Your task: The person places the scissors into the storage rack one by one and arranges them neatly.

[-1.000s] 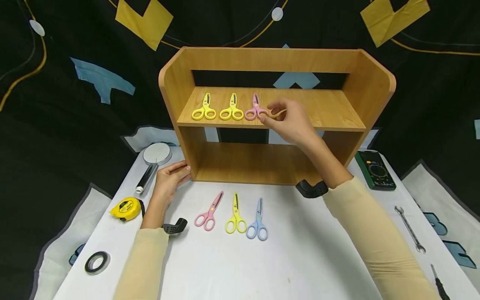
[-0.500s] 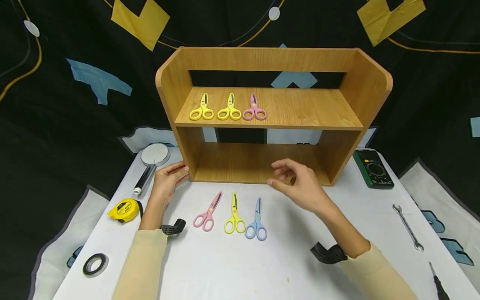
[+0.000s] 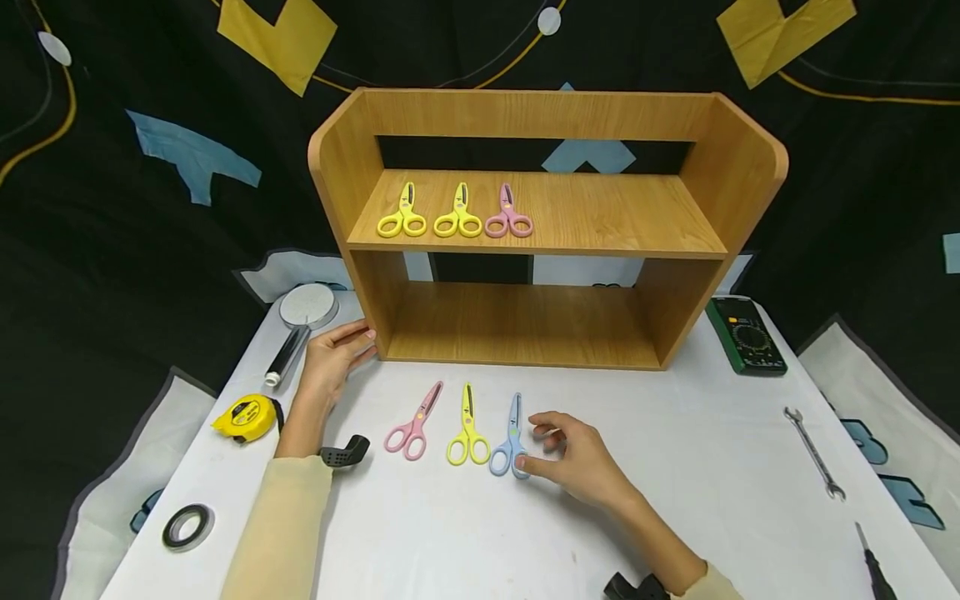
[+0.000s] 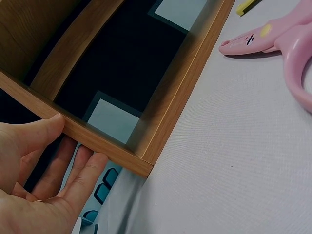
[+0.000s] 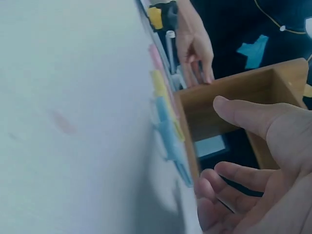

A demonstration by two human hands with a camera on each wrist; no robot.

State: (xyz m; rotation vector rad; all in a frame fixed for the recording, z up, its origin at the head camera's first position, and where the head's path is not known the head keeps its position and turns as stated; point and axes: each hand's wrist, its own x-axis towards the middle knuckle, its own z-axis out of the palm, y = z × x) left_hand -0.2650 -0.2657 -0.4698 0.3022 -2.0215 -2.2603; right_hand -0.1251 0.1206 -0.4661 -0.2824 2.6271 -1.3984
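Left hand: the left hand [image 3: 330, 360] lies flat on the table [image 3: 675, 500] with straight, relaxed fingers [image 4: 80, 168] against the lower left corner of the shelf [image 3: 731, 179], holding nothing.
Right hand: the right hand [image 3: 573, 458] hovers low over the table near its front middle, fingers loosely spread and gripping nothing; its thumb tip touches, or all but touches, the handle of the blue scissors [image 3: 512, 442].
Shelf, upper board: two yellow scissors [image 3: 405, 215] [image 3: 458, 215] and one pink pair [image 3: 507, 217] lie side by side at the left end, blades pointing to the back.
Table row: in front of the shelf, pink scissors [image 3: 412, 425], yellow scissors [image 3: 468, 429], then the blue scissors, handles toward the front edge.
Blue scissors: pale blue plastic, closed, with two round finger loops.
Left edge of table: a shower head [image 3: 300, 321], a yellow tape measure [image 3: 243, 417], a roll of tape [image 3: 183, 527].
Right edge of table: a green meter [image 3: 746, 335], a wrench [image 3: 815, 454], a screwdriver [image 3: 873, 562].
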